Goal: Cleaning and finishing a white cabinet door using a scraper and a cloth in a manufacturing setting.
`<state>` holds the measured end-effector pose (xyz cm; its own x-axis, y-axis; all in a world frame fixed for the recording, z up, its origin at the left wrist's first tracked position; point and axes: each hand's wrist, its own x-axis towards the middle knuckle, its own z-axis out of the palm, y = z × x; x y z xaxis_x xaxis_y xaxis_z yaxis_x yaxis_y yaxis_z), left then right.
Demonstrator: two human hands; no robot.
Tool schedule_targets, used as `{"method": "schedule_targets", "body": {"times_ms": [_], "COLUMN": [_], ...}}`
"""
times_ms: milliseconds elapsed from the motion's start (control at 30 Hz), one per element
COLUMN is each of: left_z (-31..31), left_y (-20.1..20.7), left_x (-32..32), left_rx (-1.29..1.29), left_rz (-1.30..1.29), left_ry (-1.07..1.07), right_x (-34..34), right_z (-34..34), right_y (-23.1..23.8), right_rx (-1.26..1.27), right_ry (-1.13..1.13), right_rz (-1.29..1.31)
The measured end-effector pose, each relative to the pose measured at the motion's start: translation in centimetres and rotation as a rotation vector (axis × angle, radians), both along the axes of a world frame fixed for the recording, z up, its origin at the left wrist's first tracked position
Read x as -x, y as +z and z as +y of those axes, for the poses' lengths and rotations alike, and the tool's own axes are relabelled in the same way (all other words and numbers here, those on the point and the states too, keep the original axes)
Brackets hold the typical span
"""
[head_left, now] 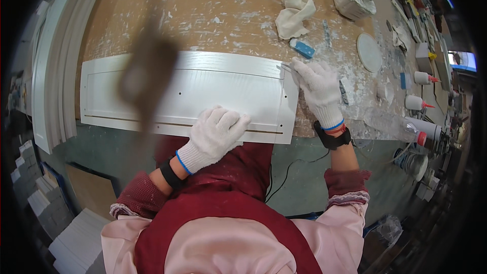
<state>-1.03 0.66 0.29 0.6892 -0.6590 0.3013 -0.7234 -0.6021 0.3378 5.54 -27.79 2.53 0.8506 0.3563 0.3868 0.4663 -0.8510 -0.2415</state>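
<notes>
A long white cabinet panel [228,89] with a framed edge, a narrow slot and a few small holes lies on the worktable. My left hand [215,134], in a white knit glove, is closed over the panel's near edge, right of its middle. My right hand [319,89], gloved the same way, is at the far right corner of the panel with its fingers pinched together. A thin dark sliver shows at those fingertips over the corner; what it belongs to is too small to make out. Just beyond the right fingertips lies a blue block [303,48].
Pale boards [61,61] stand stacked at the left. On the paint-spattered table [228,0] are a crumpled cloth [295,10], a whitish tub [355,2], a round lid [369,52], red-tipped glue bottles [418,102] and a clear bottle [390,124]. A blurred dark object [147,71] hangs close to the camera.
</notes>
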Motion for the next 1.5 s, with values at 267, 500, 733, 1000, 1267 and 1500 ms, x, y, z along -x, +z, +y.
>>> {"method": "schedule_targets", "body": {"times_ms": [267,500,733,1000,1267,1500], "left_z": [0.1,0.3,0.3,0.2,0.5,0.5], "left_y": [-0.1,0.2,0.0,0.1,-0.2,0.4], "left_x": [-0.1,-0.2,-0.2,-0.1,-0.2,-0.1], "left_rx": [0.017,0.021,0.015,0.015,0.007,0.021], "left_rz": [0.024,0.045,0.044,0.042,0.052,0.090], "left_ry": [-0.033,-0.040,-0.051,-0.055,-0.054,-0.056], "right_x": [-0.9,-1.3,1.8,2.7,3.0,3.7], "right_z": [-0.1,-0.2,-0.2,0.3,1.6,3.1], "right_y": [-0.1,0.6,0.8,2.5,1.1,2.3], "right_rx": [0.132,0.180,0.308,0.334,0.328,0.062], "right_ry": [-0.002,0.072,0.215,0.234,0.215,0.160], "right_rz": [-0.071,-0.015,0.072,0.345,0.148,0.471]}}
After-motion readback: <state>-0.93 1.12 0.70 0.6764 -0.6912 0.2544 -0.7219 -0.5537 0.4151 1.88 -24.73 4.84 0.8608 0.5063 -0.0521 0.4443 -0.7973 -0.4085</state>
